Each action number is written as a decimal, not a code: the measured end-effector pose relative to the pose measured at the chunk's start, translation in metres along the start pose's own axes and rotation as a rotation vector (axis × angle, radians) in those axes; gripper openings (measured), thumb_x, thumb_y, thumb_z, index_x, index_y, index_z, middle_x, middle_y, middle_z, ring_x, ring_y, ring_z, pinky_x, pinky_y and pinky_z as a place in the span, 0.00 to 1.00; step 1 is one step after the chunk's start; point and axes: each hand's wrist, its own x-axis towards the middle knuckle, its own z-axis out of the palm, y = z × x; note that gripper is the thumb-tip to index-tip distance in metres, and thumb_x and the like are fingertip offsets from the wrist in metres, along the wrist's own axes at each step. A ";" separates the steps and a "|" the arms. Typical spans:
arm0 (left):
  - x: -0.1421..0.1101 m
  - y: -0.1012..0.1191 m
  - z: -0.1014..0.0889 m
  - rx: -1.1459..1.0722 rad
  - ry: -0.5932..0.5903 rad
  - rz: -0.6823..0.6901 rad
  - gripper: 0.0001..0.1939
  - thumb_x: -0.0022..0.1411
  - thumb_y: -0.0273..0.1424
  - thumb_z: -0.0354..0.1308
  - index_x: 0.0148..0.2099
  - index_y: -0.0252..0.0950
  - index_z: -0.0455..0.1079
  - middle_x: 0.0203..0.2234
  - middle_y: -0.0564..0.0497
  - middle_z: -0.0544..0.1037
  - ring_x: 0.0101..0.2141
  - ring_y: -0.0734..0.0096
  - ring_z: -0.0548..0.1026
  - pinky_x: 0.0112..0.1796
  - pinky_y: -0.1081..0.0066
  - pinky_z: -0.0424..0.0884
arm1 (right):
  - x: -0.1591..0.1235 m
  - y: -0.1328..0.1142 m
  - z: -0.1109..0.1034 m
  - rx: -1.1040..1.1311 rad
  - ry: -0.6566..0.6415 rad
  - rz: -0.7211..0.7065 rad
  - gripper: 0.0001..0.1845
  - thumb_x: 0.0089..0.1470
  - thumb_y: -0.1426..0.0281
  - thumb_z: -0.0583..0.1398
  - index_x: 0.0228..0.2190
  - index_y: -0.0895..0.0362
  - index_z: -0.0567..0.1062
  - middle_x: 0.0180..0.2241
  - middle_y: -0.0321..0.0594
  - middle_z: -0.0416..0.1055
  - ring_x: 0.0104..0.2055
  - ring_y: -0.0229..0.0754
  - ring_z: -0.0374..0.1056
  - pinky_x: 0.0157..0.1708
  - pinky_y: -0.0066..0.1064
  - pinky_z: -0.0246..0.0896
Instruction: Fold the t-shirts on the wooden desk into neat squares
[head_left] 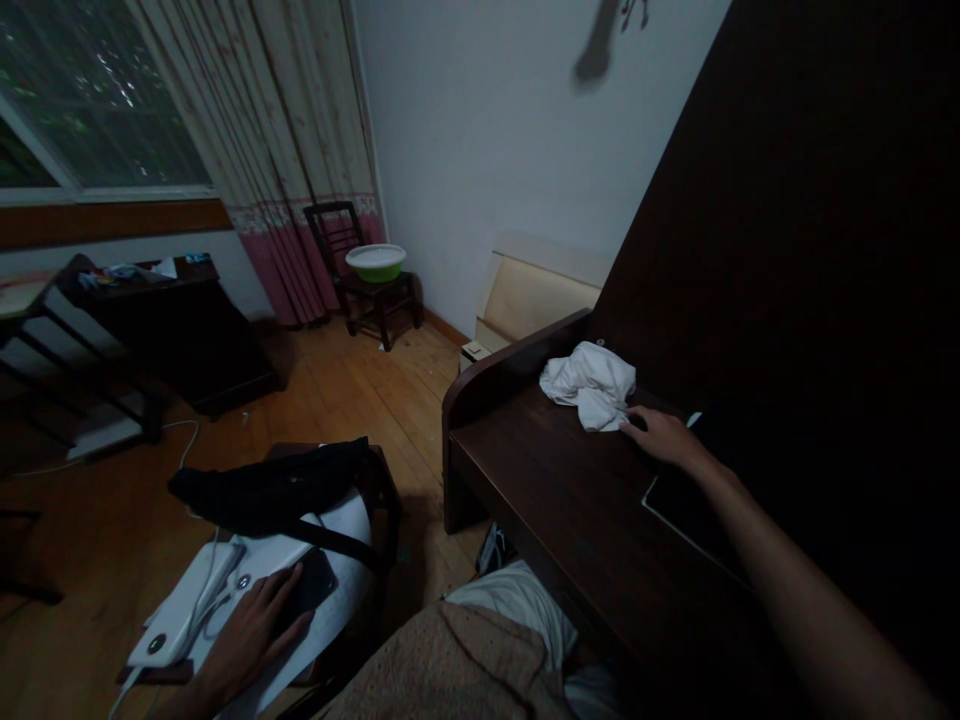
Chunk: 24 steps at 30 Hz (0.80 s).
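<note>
My right hand (660,435) reaches across a dark wooden desk (570,510) and its fingertips touch the edge of a crumpled white cloth (591,385) lying near the desk's far end. The fingers look loosely stretched, holding nothing. My left hand (251,630) rests flat with spread fingers on a dark phone (311,588) that lies on white devices (187,610) with cables on a low stool at the lower left. A black bag (274,490) lies just beyond that hand.
A dark tablet (686,510) lies flat on the desk under my right forearm. A chair with a green basin (375,262) stands by the curtain. A dark table (157,310) stands under the window. Wooden floor stretches between the stool and the desk.
</note>
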 end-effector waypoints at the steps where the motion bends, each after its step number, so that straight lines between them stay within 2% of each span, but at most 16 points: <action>1: 0.000 0.000 -0.001 -0.003 0.002 0.004 0.30 0.61 0.49 0.54 0.60 0.40 0.67 0.50 0.44 0.77 0.47 0.56 0.76 0.48 0.60 0.74 | -0.001 0.001 0.000 0.006 -0.004 -0.008 0.21 0.59 0.62 0.53 0.49 0.58 0.75 0.50 0.50 0.75 0.52 0.52 0.71 0.50 0.37 0.64; 8: -0.001 0.005 -0.003 -0.047 0.003 -0.020 0.29 0.61 0.47 0.53 0.62 0.41 0.66 0.50 0.43 0.76 0.46 0.56 0.77 0.46 0.61 0.76 | -0.005 0.002 0.001 0.022 -0.020 -0.053 0.21 0.59 0.62 0.52 0.47 0.60 0.76 0.50 0.51 0.75 0.53 0.51 0.71 0.53 0.38 0.63; 11: 0.001 0.009 -0.005 -0.070 0.009 -0.036 0.29 0.60 0.47 0.53 0.61 0.41 0.66 0.50 0.42 0.77 0.46 0.55 0.77 0.46 0.60 0.76 | -0.005 0.000 0.002 0.025 -0.015 -0.054 0.20 0.58 0.62 0.53 0.45 0.58 0.77 0.50 0.49 0.75 0.53 0.51 0.71 0.54 0.38 0.62; 17: 0.009 0.012 -0.018 -0.066 0.017 -0.029 0.30 0.56 0.49 0.58 0.56 0.40 0.68 0.46 0.43 0.79 0.44 0.54 0.78 0.45 0.60 0.75 | -0.010 0.004 0.001 0.061 -0.002 -0.076 0.19 0.56 0.62 0.54 0.43 0.57 0.77 0.48 0.49 0.76 0.52 0.53 0.71 0.54 0.41 0.63; 24: 0.013 0.008 -0.023 0.011 0.025 -0.006 0.31 0.54 0.50 0.58 0.55 0.38 0.68 0.47 0.41 0.78 0.45 0.53 0.77 0.45 0.59 0.74 | -0.028 0.011 -0.019 0.071 0.115 -0.146 0.18 0.55 0.60 0.52 0.40 0.54 0.77 0.49 0.49 0.75 0.54 0.55 0.69 0.58 0.45 0.60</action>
